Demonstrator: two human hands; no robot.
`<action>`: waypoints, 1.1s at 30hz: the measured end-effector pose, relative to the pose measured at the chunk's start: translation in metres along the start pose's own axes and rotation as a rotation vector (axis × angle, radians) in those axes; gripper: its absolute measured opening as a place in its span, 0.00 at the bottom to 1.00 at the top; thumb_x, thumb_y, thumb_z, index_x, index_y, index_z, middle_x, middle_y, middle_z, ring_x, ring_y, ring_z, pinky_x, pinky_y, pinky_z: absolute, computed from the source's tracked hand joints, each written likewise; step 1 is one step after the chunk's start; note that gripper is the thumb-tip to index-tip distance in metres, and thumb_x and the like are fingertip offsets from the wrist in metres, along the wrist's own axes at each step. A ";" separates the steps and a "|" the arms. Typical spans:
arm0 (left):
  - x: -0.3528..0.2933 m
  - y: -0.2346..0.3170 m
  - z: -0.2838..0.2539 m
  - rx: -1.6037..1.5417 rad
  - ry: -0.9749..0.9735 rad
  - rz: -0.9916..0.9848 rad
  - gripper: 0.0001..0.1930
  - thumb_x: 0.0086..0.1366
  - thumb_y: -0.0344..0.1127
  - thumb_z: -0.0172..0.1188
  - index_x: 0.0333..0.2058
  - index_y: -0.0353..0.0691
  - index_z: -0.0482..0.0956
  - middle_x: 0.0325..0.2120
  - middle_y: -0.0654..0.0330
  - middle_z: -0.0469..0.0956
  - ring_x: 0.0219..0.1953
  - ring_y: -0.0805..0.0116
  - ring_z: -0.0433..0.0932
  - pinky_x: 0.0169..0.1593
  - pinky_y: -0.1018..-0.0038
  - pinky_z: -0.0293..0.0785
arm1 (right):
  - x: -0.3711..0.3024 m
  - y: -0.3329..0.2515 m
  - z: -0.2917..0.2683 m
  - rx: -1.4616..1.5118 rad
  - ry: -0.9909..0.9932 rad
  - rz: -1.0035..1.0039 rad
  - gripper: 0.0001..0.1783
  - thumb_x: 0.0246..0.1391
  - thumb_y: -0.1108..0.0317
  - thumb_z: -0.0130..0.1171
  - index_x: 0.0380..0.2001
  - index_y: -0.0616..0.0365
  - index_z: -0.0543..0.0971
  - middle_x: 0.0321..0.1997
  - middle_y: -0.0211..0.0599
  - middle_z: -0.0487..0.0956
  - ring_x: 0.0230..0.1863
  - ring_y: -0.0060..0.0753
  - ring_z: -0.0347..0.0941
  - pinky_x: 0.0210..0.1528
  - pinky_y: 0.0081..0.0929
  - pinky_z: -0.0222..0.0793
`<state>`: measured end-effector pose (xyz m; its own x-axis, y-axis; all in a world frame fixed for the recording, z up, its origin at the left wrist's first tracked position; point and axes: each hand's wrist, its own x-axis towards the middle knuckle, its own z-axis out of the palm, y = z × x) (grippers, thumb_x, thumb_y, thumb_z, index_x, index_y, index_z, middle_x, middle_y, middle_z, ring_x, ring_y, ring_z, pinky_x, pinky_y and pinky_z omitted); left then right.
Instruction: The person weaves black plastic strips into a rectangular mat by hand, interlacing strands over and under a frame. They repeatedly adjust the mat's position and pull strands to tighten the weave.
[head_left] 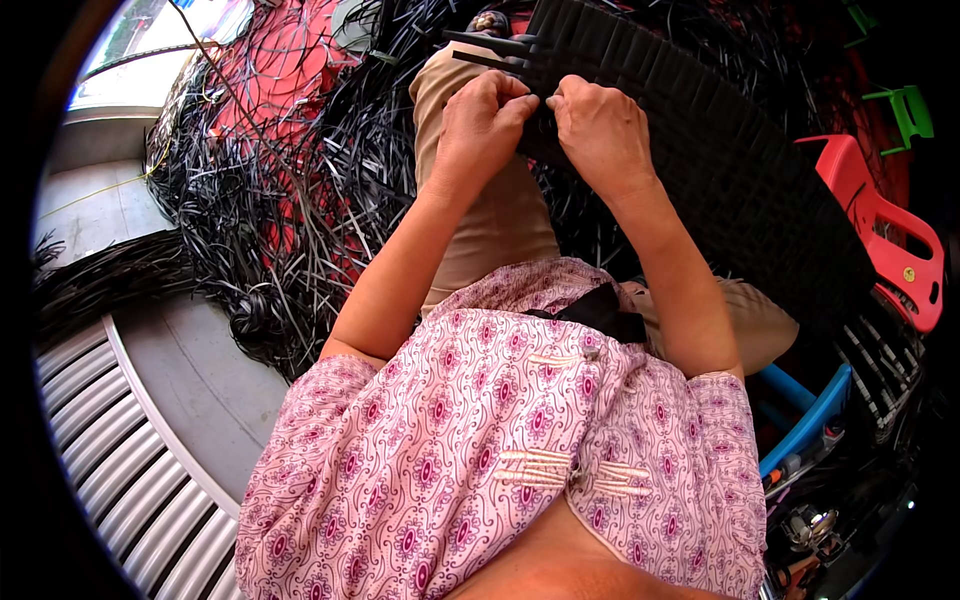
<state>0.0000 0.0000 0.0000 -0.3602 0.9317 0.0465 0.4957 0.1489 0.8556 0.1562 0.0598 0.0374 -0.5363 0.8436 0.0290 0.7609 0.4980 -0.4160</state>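
Observation:
A large black woven panel (690, 130), made of flat plastic strips, slants from the top middle across my lap to the right. Loose black strip ends (485, 60) stick out from its upper left edge, just above my hands. My left hand (482, 128) is closed, thumb and index finger pinched together beside that edge. Close by on the right, my right hand (603, 135) is closed too, its back up, fingertips pinched in front of the panel. The fingertips nearly meet. Whatever lies between them is too dark and small to make out.
Tangled black plastic strips (350, 170) cover the red floor at left. A grey slatted bench (130, 450) stands at lower left. A red plastic chair (885, 220), a green stool (908, 115) and a blue plastic piece (810, 425) are at right, with small tools (810, 530) below.

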 end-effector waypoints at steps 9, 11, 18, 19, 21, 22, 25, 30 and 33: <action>-0.002 0.000 -0.020 -0.577 -0.038 -0.168 0.05 0.70 0.33 0.63 0.36 0.38 0.79 0.30 0.65 0.80 0.31 0.76 0.83 0.34 0.80 0.78 | -0.024 -0.008 -0.015 1.118 0.096 0.262 0.28 0.42 0.78 0.72 0.51 0.63 0.81 0.36 0.33 0.82 0.38 0.19 0.79 0.41 0.22 0.77; 0.002 -0.002 -0.023 -0.667 -0.021 -0.183 0.06 0.70 0.31 0.61 0.37 0.35 0.78 0.31 0.62 0.81 0.30 0.75 0.83 0.34 0.80 0.80 | -0.027 -0.016 -0.017 1.005 0.167 0.193 0.27 0.42 0.81 0.71 0.50 0.59 0.82 0.36 0.31 0.81 0.37 0.18 0.78 0.42 0.21 0.77; 0.004 -0.017 -0.040 -0.830 0.023 -0.229 0.05 0.69 0.32 0.63 0.38 0.38 0.77 0.28 0.65 0.80 0.29 0.78 0.81 0.35 0.79 0.82 | -0.019 -0.028 -0.016 0.556 0.547 -0.147 0.25 0.43 0.84 0.65 0.45 0.48 0.84 0.35 0.31 0.78 0.38 0.31 0.78 0.43 0.29 0.76; 0.003 -0.019 -0.042 -0.833 0.035 -0.222 0.05 0.69 0.31 0.63 0.38 0.38 0.77 0.28 0.65 0.80 0.29 0.78 0.81 0.35 0.80 0.82 | -0.016 -0.029 -0.016 0.477 0.601 -0.229 0.25 0.42 0.85 0.64 0.44 0.48 0.84 0.35 0.31 0.78 0.39 0.33 0.77 0.43 0.31 0.76; 0.004 -0.023 -0.045 -0.839 0.057 -0.206 0.05 0.69 0.31 0.63 0.38 0.38 0.77 0.28 0.65 0.80 0.28 0.79 0.81 0.34 0.80 0.81 | -0.011 -0.023 -0.008 0.250 0.623 -0.384 0.28 0.38 0.85 0.63 0.45 0.47 0.82 0.36 0.30 0.77 0.44 0.37 0.75 0.48 0.37 0.70; 0.009 -0.028 -0.050 -0.841 0.086 -0.193 0.05 0.69 0.31 0.63 0.38 0.37 0.78 0.28 0.65 0.80 0.28 0.79 0.80 0.34 0.80 0.81 | -0.008 -0.020 -0.005 0.171 0.639 -0.425 0.28 0.38 0.84 0.63 0.46 0.47 0.82 0.36 0.29 0.78 0.45 0.37 0.75 0.49 0.38 0.69; 0.022 -0.049 -0.077 -0.787 0.168 -0.189 0.05 0.69 0.30 0.64 0.39 0.36 0.78 0.29 0.65 0.80 0.27 0.80 0.79 0.34 0.81 0.80 | -0.009 -0.011 0.003 0.032 0.612 -0.471 0.28 0.40 0.78 0.66 0.49 0.47 0.80 0.41 0.29 0.78 0.49 0.37 0.74 0.55 0.40 0.66; 0.049 -0.116 -0.136 -0.699 0.417 -0.266 0.06 0.68 0.30 0.65 0.40 0.36 0.79 0.30 0.65 0.80 0.28 0.79 0.79 0.33 0.81 0.81 | -0.029 0.000 0.014 0.065 0.588 -0.454 0.26 0.45 0.73 0.69 0.51 0.51 0.80 0.49 0.32 0.78 0.53 0.39 0.74 0.57 0.39 0.66; 0.054 -0.140 -0.145 -0.719 0.322 -0.275 0.07 0.67 0.31 0.65 0.41 0.36 0.79 0.30 0.65 0.80 0.26 0.78 0.79 0.32 0.81 0.82 | -0.044 0.011 0.015 0.066 0.601 -0.453 0.25 0.47 0.71 0.69 0.52 0.53 0.80 0.51 0.33 0.79 0.54 0.40 0.75 0.57 0.39 0.68</action>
<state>-0.2038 -0.0192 -0.0426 -0.6571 0.7365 -0.1603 -0.2289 0.0076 0.9734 0.1827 0.0255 0.0180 -0.4859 0.5328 0.6928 0.4797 0.8252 -0.2982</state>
